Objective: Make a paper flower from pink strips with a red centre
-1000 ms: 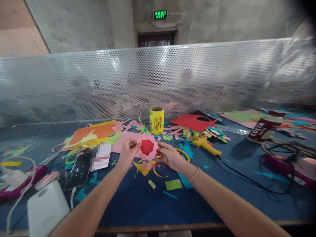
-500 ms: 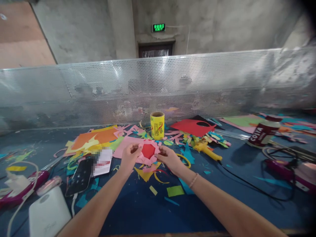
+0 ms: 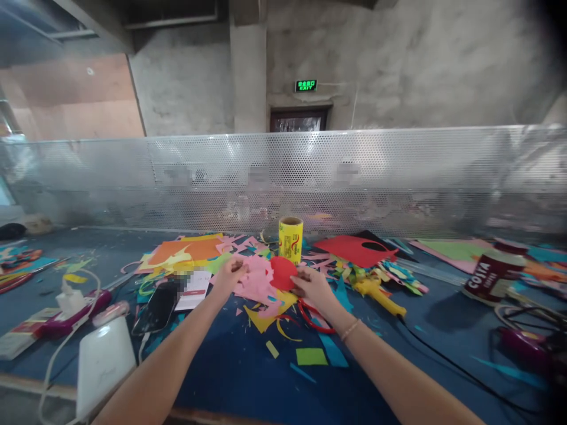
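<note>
My left hand (image 3: 231, 276) pinches the edge of a pink paper cutout (image 3: 258, 274) with a notched outline. Between the thumb and fingers of my right hand (image 3: 313, 288) is a red paper circle (image 3: 282, 273), roughly round. The two pieces sit side by side above the table, the circle's left edge close to or overlapping the pink cutout. Just behind them stands a yellow printed roll (image 3: 290, 239). A red loop (image 3: 310, 319), its kind unclear, lies below my right hand. Yellow paper scraps (image 3: 261, 319) lie beneath the pieces.
A yellow glue gun (image 3: 381, 298) with a black cord lies to the right, near a tilted COSTA bottle (image 3: 494, 271). Leftward are a phone (image 3: 156, 310), a white power bank (image 3: 105, 366) and a purple power strip (image 3: 77, 316). A perforated metal screen (image 3: 248, 165) closes the back.
The red piece, earlier lying centred on the pink cutout, is now apart to its right in my right hand. My left hand keeps the pink piece. The camera view has tilted up and left.
</note>
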`<state>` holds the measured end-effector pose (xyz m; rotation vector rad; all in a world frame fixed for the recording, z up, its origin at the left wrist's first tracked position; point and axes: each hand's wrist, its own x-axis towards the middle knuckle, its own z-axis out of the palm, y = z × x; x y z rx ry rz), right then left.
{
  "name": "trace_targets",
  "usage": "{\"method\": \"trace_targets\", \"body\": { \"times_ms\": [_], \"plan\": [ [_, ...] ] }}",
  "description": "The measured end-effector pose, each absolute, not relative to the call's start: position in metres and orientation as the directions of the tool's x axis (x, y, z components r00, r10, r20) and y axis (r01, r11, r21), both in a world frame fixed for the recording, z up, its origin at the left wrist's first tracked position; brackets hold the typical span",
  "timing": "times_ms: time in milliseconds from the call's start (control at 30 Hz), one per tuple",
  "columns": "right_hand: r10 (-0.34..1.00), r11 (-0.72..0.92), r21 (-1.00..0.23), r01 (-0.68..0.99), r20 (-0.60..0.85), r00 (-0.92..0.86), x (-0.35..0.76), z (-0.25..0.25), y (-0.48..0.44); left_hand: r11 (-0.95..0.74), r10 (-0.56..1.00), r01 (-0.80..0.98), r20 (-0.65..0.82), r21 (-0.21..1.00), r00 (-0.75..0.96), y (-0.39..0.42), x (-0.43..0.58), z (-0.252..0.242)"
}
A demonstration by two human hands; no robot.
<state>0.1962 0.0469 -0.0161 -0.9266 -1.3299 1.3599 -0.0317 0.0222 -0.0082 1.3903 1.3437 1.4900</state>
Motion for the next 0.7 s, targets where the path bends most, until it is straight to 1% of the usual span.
{"method": "trace_targets", "body": {
  "times_ms": [100,167,233,267,300,367,433,467,533,600,667,700],
  "plan": [
    [0.970,0.118,-0.974,-0.193,0.155,-0.186,0.205,-0.012,0.057,-0.230,0.969,0.376,0.247,0.898,0.004,0.027,-0.037,-0.019],
    [0.967,0.126,-0.966,-0.228,0.171,-0.190,0.206,-0.011,0.059,-0.271,0.962,0.508,0.250,0.818,0.111,0.030,-0.037,-0.026],
    [0.968,0.097,-0.971,-0.217,0.143,-0.205,0.203,-0.012,0.059,-0.291,0.955,0.586,0.264,0.756,0.133,0.030,-0.036,-0.029],
    [0.969,0.085,-0.975,-0.205,0.129,-0.211,0.200,-0.012,0.058,-0.288,0.954,0.595,0.277,0.751,0.113,0.029,-0.035,-0.028],
    [0.969,0.067,-0.979,-0.195,0.110,-0.220,0.196,-0.013,0.056,-0.266,0.958,0.584,0.279,0.767,0.069,0.027,-0.035,-0.026],
    [0.957,0.084,-0.980,-0.181,0.130,-0.260,0.188,-0.015,0.051,-0.285,0.947,0.535,0.320,0.796,0.028,0.024,-0.032,-0.020],
    [0.944,0.142,-0.979,-0.148,0.178,-0.279,0.181,-0.015,0.047,-0.312,0.947,0.425,0.315,0.850,0.064,0.021,-0.028,-0.014],
    [0.936,0.185,-0.978,-0.100,0.206,-0.285,0.178,-0.016,0.045,-0.299,0.954,0.365,0.286,0.882,0.091,0.020,-0.025,-0.012],
    [0.912,0.286,-0.958,0.016,0.267,-0.312,0.176,-0.015,0.042,-0.290,0.957,0.268,0.276,0.919,0.090,0.018,-0.018,-0.011],
    [0.883,0.388,-0.910,0.147,0.321,-0.343,0.179,-0.013,0.041,-0.281,0.960,0.219,0.273,0.935,0.065,0.017,-0.012,-0.012],
    [0.859,0.490,-0.811,0.319,0.386,-0.337,0.190,-0.012,0.043,-0.265,0.963,0.211,0.267,0.941,0.019,0.015,-0.007,-0.013],
    [0.846,0.531,-0.728,0.435,0.428,-0.317,0.198,-0.011,0.044,-0.259,0.964,0.208,0.266,0.943,-0.006,0.015,-0.007,-0.014]
  ]
}}
